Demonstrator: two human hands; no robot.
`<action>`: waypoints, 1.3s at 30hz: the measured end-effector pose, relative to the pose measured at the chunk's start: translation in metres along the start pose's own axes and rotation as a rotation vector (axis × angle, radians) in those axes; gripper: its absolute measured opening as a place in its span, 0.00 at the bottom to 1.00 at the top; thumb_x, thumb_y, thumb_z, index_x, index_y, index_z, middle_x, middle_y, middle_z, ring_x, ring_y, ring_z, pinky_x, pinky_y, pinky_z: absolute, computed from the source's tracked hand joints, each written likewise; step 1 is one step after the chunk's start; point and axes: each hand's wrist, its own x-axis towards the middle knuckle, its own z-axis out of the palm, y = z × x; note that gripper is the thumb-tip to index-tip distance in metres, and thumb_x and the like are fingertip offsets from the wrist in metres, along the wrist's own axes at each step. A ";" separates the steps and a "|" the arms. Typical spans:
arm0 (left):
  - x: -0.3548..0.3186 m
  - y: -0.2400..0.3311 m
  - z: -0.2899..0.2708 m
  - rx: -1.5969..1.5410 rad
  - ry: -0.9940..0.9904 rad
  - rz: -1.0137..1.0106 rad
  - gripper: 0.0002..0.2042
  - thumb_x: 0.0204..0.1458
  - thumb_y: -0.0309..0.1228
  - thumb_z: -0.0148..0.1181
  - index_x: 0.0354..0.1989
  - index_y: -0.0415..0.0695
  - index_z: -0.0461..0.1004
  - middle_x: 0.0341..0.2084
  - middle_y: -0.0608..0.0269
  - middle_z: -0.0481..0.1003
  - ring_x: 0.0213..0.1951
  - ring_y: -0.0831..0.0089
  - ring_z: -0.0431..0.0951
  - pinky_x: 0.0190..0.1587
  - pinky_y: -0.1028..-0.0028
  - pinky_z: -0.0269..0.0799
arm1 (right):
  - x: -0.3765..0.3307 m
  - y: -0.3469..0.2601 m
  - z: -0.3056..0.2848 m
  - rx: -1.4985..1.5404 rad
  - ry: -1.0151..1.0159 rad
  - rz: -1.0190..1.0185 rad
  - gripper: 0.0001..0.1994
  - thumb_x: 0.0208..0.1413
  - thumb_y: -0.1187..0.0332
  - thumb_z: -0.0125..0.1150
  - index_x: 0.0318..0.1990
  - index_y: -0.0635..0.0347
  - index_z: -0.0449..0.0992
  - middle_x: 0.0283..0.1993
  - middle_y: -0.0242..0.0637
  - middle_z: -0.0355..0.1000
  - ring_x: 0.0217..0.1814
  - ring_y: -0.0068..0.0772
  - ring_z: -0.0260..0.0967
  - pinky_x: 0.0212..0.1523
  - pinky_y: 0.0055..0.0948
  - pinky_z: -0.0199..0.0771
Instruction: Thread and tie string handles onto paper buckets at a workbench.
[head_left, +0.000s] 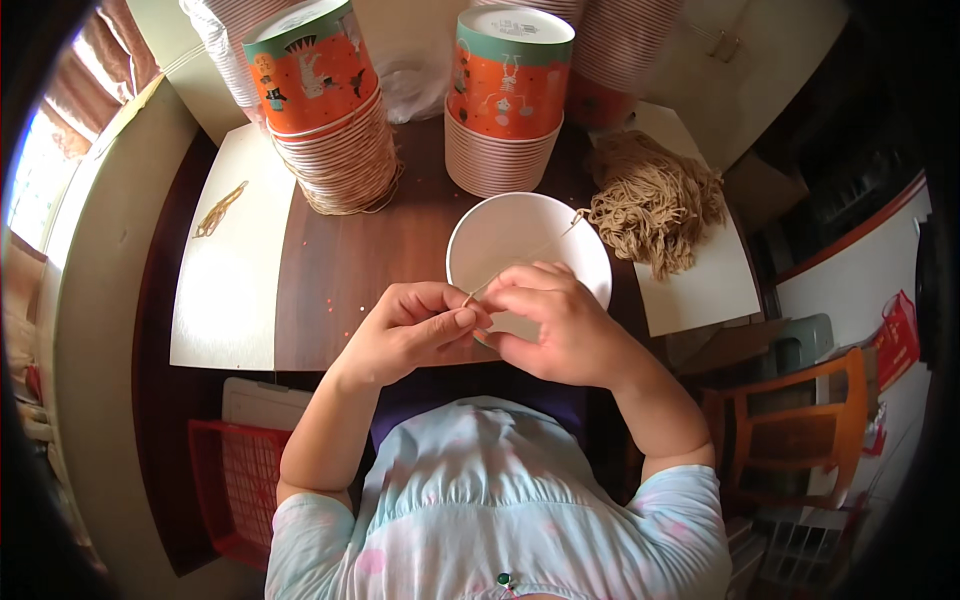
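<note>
A thin tan cord runs between my two hands at the near edge of the table. My left hand pinches it between thumb and forefinger. My right hand is closed close beside the left, its fingertips at the same cord. From there the cord slants away to the right, over the mouth of a white paper bucket, to its rim. The bucket stands just beyond my hands, partly covered by the right one. A heap of tan cords lies to the right of it.
Two tall stacks of orange and green paper buckets stand upside down at the back, the left stack wrapped with cords, the right stack bare. A loose cord lies at left. A wooden chair and red crate flank me.
</note>
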 end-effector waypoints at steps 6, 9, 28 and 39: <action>-0.003 -0.010 0.006 0.028 0.142 0.199 0.03 0.54 0.24 0.60 0.35 0.37 0.76 0.29 0.70 0.76 0.31 0.85 0.73 0.28 0.84 0.68 | 0.004 -0.003 0.002 -0.038 -0.075 0.052 0.04 0.45 0.72 0.63 0.27 0.60 0.73 0.28 0.36 0.69 0.34 0.41 0.69 0.41 0.37 0.65; -0.016 -0.006 0.022 0.819 0.412 0.392 0.06 0.45 0.19 0.64 0.32 0.38 0.75 0.26 0.66 0.76 0.27 0.80 0.75 0.28 0.79 0.68 | -0.003 -0.024 -0.001 -0.219 0.079 -0.004 0.06 0.45 0.74 0.63 0.28 0.59 0.70 0.26 0.37 0.68 0.29 0.43 0.69 0.32 0.38 0.69; -0.012 -0.054 0.017 -0.187 0.418 0.258 0.04 0.53 0.19 0.58 0.34 0.35 0.70 0.33 0.57 0.77 0.36 0.74 0.79 0.41 0.75 0.77 | -0.037 -0.014 0.070 -0.286 0.382 0.139 0.08 0.50 0.78 0.59 0.38 0.63 0.72 0.29 0.40 0.72 0.27 0.43 0.73 0.26 0.35 0.73; -0.017 -0.049 -0.002 -0.255 0.438 0.225 0.03 0.52 0.18 0.57 0.33 0.36 0.70 0.31 0.57 0.77 0.34 0.73 0.78 0.40 0.76 0.75 | -0.021 0.012 0.090 1.154 0.222 0.601 0.10 0.59 0.73 0.52 0.42 0.69 0.77 0.37 0.36 0.77 0.37 0.21 0.72 0.45 0.23 0.73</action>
